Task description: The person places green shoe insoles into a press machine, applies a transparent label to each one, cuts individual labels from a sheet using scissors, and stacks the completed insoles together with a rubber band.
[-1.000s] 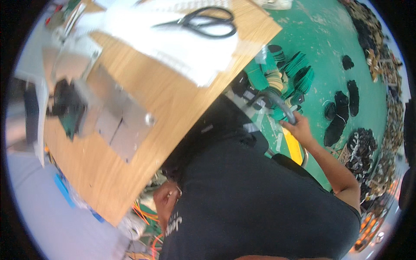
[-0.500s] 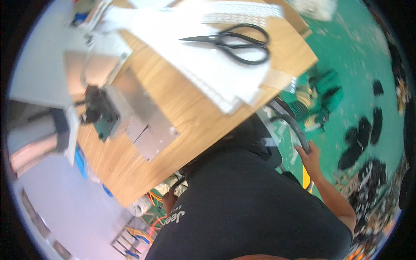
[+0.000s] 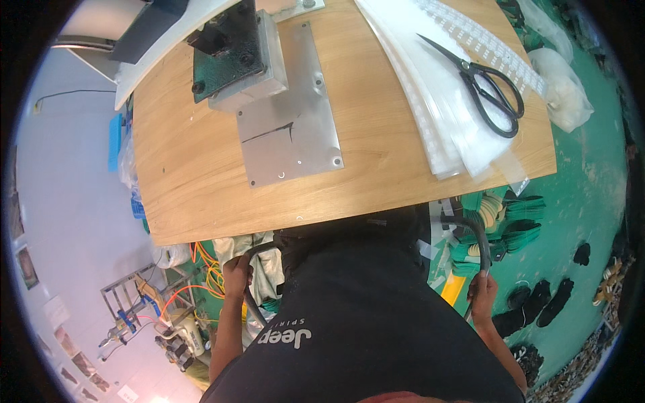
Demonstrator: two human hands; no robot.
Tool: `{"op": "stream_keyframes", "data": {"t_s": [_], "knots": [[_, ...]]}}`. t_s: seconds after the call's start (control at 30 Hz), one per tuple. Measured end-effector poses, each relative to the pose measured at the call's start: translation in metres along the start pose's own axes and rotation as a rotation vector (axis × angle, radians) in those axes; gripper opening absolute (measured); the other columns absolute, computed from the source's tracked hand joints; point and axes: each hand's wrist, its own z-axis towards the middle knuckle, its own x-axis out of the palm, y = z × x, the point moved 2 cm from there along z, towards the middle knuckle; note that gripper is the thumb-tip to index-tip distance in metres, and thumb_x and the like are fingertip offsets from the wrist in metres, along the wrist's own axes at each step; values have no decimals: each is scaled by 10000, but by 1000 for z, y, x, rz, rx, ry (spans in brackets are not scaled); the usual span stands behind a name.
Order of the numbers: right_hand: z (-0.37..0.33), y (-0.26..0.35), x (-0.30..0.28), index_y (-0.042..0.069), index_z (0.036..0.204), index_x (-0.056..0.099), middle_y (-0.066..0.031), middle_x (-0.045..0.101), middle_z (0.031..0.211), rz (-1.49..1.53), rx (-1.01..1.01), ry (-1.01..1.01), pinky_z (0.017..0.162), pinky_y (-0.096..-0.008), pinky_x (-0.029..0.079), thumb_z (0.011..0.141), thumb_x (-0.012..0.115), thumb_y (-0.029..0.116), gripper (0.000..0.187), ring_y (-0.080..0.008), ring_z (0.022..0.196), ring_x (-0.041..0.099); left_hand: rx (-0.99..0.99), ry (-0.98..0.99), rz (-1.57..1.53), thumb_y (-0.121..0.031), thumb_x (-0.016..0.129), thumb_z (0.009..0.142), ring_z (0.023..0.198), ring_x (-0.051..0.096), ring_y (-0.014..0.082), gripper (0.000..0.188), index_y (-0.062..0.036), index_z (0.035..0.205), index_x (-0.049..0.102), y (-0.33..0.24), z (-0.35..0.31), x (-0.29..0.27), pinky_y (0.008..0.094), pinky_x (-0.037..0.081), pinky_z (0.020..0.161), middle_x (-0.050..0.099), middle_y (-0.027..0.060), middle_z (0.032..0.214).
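My left hand [image 3: 237, 275] is wrapped round a dark curved armrest [image 3: 255, 302] at my left side. On the other side my right hand [image 3: 482, 295] grips the matching right armrest [image 3: 482, 245]. Both hands are below the front edge of the wooden table [image 3: 383, 174]. Far from either hand, a pair of black-handled scissors [image 3: 489, 101] lies on a stack of translucent plastic sheets [image 3: 430, 114]. Left of the stack, a metal plate [image 3: 289, 131] with a dark line is on the tabletop. A dark green and grey metal block [image 3: 235, 64] stands at its upper left.
Green and cream bundles [image 3: 497, 221] lie on the green floor to the right, with black items [image 3: 537, 302] beyond. A white plastic bag [image 3: 568, 101] is past the table's right end. Orange hoses [image 3: 208, 272] and a metal frame [image 3: 127, 295] are at the left.
The view has turned and shifted, so the table now lies almost level. Both hands stay on the armrests, and the left one shows more fully now.
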Motion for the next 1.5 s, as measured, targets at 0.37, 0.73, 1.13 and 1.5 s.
{"op": "stream_keyframes", "data": {"t_s": [0.37,0.73,1.13,1.5], "knots": [[-7,10,20,77,720,476,27,422,529,-197,47,-26,353,-227,300,856,597,220,230,-60,401,392,894,-200,1033,-30,534,699,981,528,327,399,-12,1098,526,123,23,-26,453,396,888,566,169,1021],[-1,-10,9,-16,805,571,-111,514,554,-488,-171,-291,494,-376,411,747,648,200,237,-200,508,543,593,11,753,-15,514,741,1038,499,290,262,7,1001,544,24,73,3,423,392,884,543,188,1048],[0,2,11,38,798,564,-212,571,637,-551,-102,-333,556,-447,452,694,697,245,267,-404,628,578,577,266,772,-39,525,740,970,506,295,220,-5,957,544,-103,117,94,426,399,826,542,181,988],[-3,1,-1,62,857,538,-237,568,674,-582,-18,-175,615,-508,431,687,624,216,245,-446,687,557,518,352,692,-61,536,739,908,512,300,183,-17,917,543,-156,66,113,428,404,772,541,175,932]]}}
